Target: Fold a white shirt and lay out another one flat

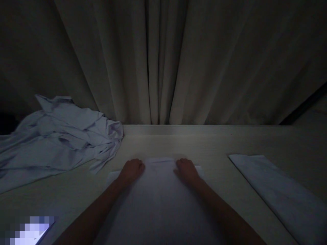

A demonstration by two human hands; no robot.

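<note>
A white cloth [160,200] lies spread flat on the light tabletop in front of me, running down past the bottom of the view. My left hand [133,170] is curled closed at the left of its far edge. Opposite it, my right hand [187,170] has its fingers bent around the right of the same edge. Between the two hands the far edge shows a small fold. Wider layers of white fabric stick out beyond both wrists. In the dim light I cannot tell whether the cloth is a shirt.
A crumpled heap of white cloth [68,136] lies at the left. At the right is a flat folded white cloth [278,190]. A bright, pixelated thing [33,231] sits at the lower left. Beige curtains [163,61] hang behind the table's [214,146] far edge.
</note>
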